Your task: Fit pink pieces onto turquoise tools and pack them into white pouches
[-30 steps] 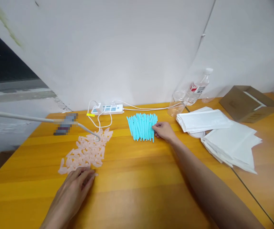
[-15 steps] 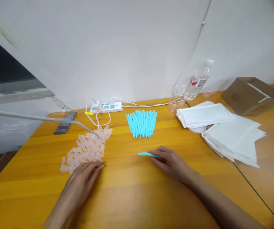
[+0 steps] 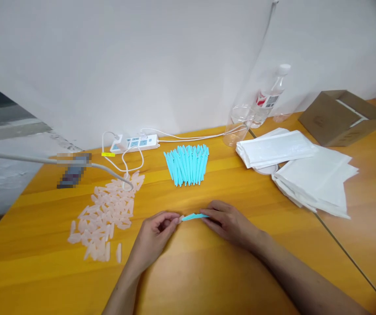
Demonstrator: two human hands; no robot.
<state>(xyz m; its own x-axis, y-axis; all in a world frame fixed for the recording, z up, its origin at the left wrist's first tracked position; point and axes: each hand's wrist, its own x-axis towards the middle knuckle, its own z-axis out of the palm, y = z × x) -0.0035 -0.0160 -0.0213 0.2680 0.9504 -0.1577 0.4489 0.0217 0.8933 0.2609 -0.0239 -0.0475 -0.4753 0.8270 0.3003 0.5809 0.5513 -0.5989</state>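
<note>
My right hand pinches one end of a slim turquoise eyebrow razor, which lies nearly level and points left. At its left end is a small pale pink cap, held between the thumb and forefinger of my left hand. Most of that cap is hidden by the fingertips; how far it covers the razor, I cannot tell. Behind my hands lies a fanned bundle of turquoise razors. Left of my left hand, many loose pink caps are spread on the wooden table.
A white power strip with cables sits by the wall, and a phone lies at the left. White plastic bags, a clear cup, a bottle and a cardboard box occupy the right side.
My left hand has moved right from the cap pile with a pink cap, meeting the razor's tip. My right hand still grips the razor. The whole view has shifted slightly.
</note>
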